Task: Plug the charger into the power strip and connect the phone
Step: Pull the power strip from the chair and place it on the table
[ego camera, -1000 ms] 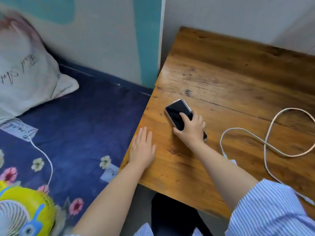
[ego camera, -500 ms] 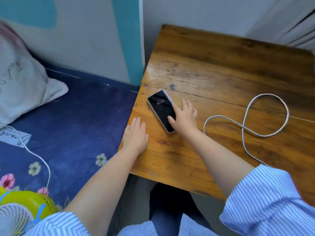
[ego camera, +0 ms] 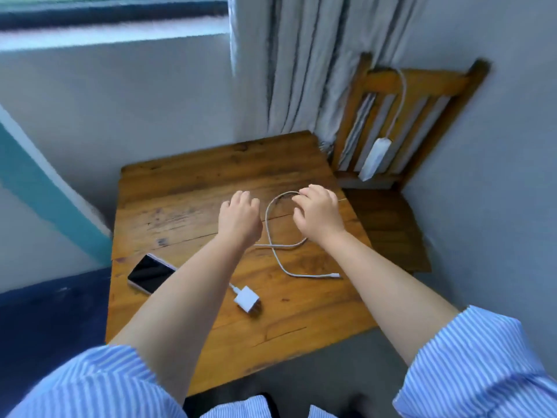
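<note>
1. You have not really started yet. Nothing is plugged in that you can see.

2. The charger [ego camera: 247,298], a small white block, lies on the wooden table [ego camera: 187,182], near the front edge. Nobody is holding it.

3. The white cable [ego camera: 272,236] goes from the charger, makes a loop across the table, and its free end [ego camera: 333,276] lies bare on the wood, to the right of the charger. It is not in the phone.

4. The phone [ego camera: 150,274] lies flat near the left edge of the table with a dark screen. Your left arm goes over one end of it. It is well apart from the cable's free end.

5. The power strip [ego camera: 375,159] is white and leans against the back of the wooden chair [ego camera: 416,82], behind the far right corner of the table. Its own cord goes up over the chair back. The picture is too blurry there to see its holes.

6. Your left hand [ego camera: 239,217] is over the middle of the table, fingers curled loosely, holding nothing.

7. Your right hand [ego camera: 318,211] is over the top of the cable loop, fingers spread and bent. It holds nothing. I cannot tell if a fingertip touches the cable.

8. What is left, I think: pick up the charger, push it into the power strip, then put the cable's free end into the phone.
</note>
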`<state>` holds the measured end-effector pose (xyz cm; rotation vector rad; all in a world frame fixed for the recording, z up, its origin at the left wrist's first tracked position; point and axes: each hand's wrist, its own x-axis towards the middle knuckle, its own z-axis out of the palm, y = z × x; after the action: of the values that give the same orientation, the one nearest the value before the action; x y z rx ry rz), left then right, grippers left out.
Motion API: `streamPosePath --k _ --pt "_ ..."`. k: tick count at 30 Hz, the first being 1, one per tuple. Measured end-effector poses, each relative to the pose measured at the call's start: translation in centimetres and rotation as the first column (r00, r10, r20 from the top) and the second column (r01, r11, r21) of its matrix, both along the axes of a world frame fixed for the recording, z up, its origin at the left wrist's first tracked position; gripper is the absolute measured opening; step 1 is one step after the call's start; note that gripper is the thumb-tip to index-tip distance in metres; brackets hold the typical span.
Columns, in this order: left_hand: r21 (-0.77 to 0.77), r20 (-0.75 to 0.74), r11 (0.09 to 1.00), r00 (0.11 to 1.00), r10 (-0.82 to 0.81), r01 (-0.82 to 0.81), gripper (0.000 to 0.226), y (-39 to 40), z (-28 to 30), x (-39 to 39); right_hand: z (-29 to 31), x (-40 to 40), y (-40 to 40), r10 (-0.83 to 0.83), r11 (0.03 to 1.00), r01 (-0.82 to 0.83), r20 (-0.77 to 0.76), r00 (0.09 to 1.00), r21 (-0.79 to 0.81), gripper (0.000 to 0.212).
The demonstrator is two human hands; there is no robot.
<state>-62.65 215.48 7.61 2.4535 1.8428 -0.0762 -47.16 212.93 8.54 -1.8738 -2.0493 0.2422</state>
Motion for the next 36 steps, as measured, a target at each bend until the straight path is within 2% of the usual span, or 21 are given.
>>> streamPosePath --k 4,10,17,23,27,31,36 --pt "0.08 0.018 0.992 0.995 -0.095 0.094 0.029 0.1 2.8 9.7 2.5 9.7 -1.2 -0.093 0.994 0.091 0.021 0.995 0.063 0.027" --pt "0.09 0.092 0.994 0.994 -0.067 0.058 0.026 -0.4 5.4 21.4 4.9 21.7 -2.3 -0.104 0.989 0.099 0.033 0.994 0.113 0.026" --pt "0.096 0.136 0.995 0.991 -0.004 -0.009 0.032 2.1 7.3 28.9 6.5 32.6 1.0 -0.138 0.982 0.125 0.091 0.986 0.138 0.023" --pt "0.072 0.079 0.997 0.996 0.037 -0.042 0.037 9.0 8.4 32.4 8.9 37.1 8.5 -0.117 0.977 0.093 0.115 0.987 0.191 0.026" --pt "0.043 0.045 0.998 0.998 0.042 -0.044 0.036 13.5 8.7 34.4 9.6 39.0 13.1 -0.124 0.984 0.104 0.138 0.983 0.142 0.028" --pt "-0.013 0.103 0.996 0.991 0.091 -0.09 0.037 18.4 8.6 36.8 10.0 40.5 18.3 -0.111 0.988 0.091 0.153 0.982 0.128 0.025" --pt "-0.155 0.196 0.979 0.968 0.159 -0.13 0.037 21.8 6.9 39.9 9.4 42.2 22.8 -0.093 0.995 0.088 0.193 0.977 0.035 0.028"
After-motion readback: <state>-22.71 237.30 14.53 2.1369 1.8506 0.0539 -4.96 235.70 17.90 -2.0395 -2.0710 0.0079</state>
